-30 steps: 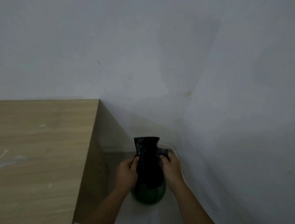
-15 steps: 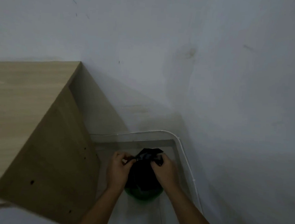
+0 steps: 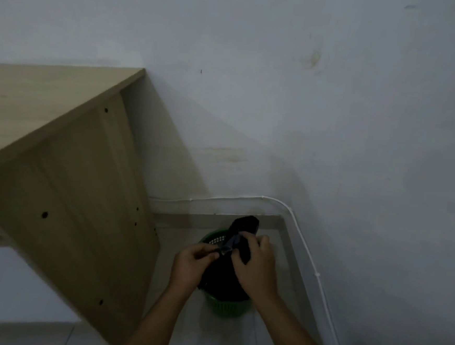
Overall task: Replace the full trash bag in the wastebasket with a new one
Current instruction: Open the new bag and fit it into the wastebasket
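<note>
Black trash bag [image 3: 226, 275] (dim, seemingly bunched) — both hands, left hand [image 3: 190, 267] and right hand [image 3: 257, 267], pinch it.

The black trash bag [image 3: 225, 278] sits in the green wastebasket [image 3: 228, 307], and its gathered top [image 3: 245, 225] stands up above the rim. The wastebasket is round with a perforated wall and stands on the floor in the corner of the room.
</note>
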